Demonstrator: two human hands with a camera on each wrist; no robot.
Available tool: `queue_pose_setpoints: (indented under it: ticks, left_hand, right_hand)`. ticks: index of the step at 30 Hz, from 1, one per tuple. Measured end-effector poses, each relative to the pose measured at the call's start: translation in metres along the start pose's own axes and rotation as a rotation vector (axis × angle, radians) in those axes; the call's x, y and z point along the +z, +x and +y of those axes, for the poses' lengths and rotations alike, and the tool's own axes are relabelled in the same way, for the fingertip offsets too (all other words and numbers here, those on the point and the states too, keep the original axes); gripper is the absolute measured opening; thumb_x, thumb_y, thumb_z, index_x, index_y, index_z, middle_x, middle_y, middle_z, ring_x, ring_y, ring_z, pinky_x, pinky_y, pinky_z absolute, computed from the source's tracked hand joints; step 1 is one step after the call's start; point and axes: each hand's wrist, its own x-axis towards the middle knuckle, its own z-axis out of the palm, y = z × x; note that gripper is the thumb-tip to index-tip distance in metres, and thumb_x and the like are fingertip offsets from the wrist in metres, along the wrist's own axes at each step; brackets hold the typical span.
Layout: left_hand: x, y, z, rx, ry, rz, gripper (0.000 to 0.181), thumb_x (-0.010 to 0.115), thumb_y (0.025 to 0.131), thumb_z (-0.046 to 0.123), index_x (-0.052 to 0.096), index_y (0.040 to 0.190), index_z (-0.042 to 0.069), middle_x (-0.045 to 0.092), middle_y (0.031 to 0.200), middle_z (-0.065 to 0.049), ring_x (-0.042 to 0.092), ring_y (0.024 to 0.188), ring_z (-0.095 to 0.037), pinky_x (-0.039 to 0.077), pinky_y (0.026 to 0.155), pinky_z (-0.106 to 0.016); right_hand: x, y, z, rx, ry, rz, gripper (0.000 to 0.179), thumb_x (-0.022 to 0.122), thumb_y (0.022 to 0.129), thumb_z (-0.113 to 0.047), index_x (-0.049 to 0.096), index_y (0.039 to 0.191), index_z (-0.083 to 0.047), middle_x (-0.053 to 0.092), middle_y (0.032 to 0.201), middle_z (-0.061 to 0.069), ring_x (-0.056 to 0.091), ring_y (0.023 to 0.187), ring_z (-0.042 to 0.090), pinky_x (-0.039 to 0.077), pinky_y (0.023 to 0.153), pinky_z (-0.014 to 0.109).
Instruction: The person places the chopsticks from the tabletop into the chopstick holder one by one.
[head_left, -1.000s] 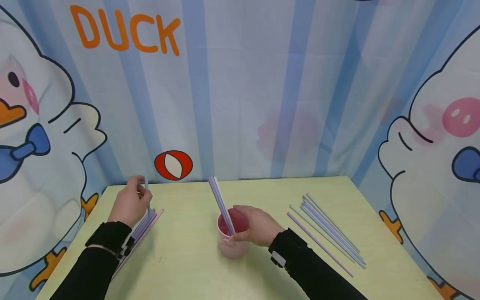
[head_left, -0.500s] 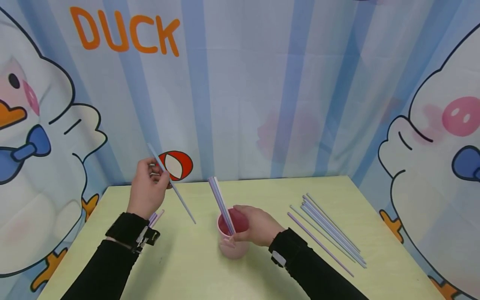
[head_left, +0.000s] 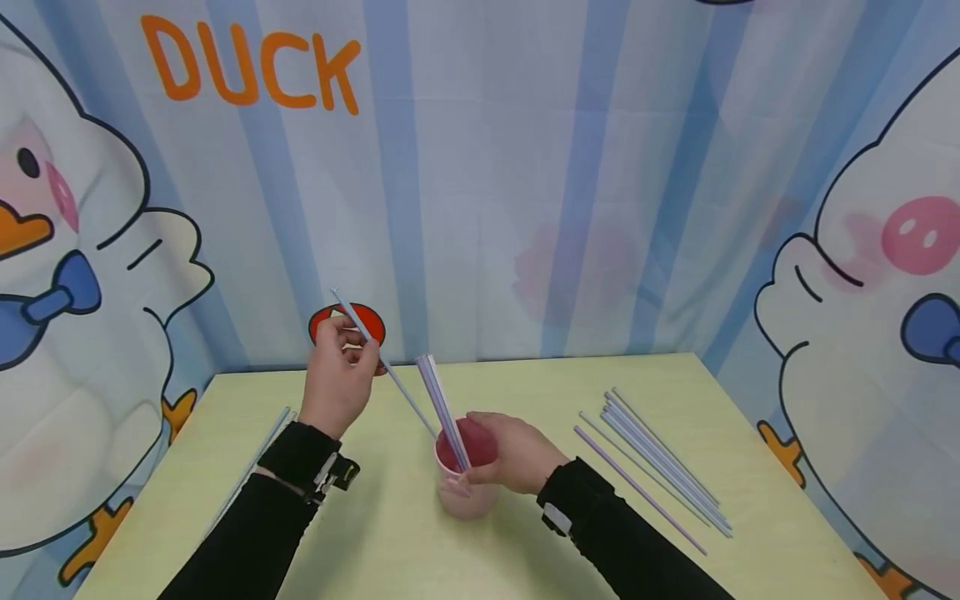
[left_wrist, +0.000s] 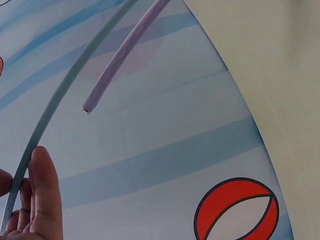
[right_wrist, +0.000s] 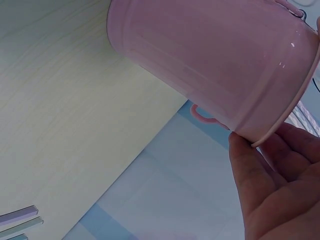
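Note:
My left hand [head_left: 339,379] pinches a thin pale-blue straw [head_left: 405,393] between thumb and fingers, raised above the table. The straw slants down to the right, its lower end right at the rim of a small pink pail [head_left: 467,500]. Several lilac and white straws [head_left: 441,404] lean to the left inside the pail. My right hand [head_left: 517,450] grips the pail's rim from the right, thumb outside and fingers over the edge. In the left wrist view, the held straw [left_wrist: 65,85] runs upward beside the end of a purple straw [left_wrist: 115,65].
Several pale-blue straws [head_left: 660,458] lie in a slanting bundle on the right of the yellow table [head_left: 405,550], with a purple straw [head_left: 637,490] beside them. More straws [head_left: 251,462] lie at the left, partly behind my left sleeve. A striped duck-print curtain [head_left: 480,208] hangs behind the table.
My left hand has lifted the pale-blue straw from the left pile and carried it rightward, tilting it toward the pail. My right hand and the pail have stayed in place.

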Motion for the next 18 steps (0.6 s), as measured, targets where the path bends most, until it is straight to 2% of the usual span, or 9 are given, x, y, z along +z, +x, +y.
queue_pose_setpoints:
  ticks: [5, 18]
  left_hand:
    - [0.010, -0.004, -0.001, 0.007, 0.010, -0.021, 0.039, 0.052, 0.100, 0.012, 0.035, 0.132, -0.002, 0.058, 0.108, -0.019, 0.068, 0.080, -0.028, 0.060, 0.076, -0.042]
    - [0.032, -0.014, -0.014, -0.074, 0.113, -0.092, 0.032, 0.052, 0.102, 0.019, 0.040, 0.126, 0.003, 0.059, 0.105, -0.016, 0.066, 0.084, -0.024, 0.060, 0.078, -0.039]
  right_hand:
    - [0.000, 0.000, 0.000, -0.002, -0.017, 0.001, 0.082, 0.084, 0.074, -0.033, 0.049, 0.142, -0.003, 0.059, 0.133, 0.011, 0.056, 0.119, 0.025, 0.046, 0.102, 0.043]
    - [0.000, 0.002, 0.000, 0.015, -0.012, -0.007, 0.082, 0.084, 0.074, -0.035, 0.050, 0.141, -0.003, 0.061, 0.130, 0.010, 0.058, 0.115, 0.023, 0.047, 0.100, 0.043]
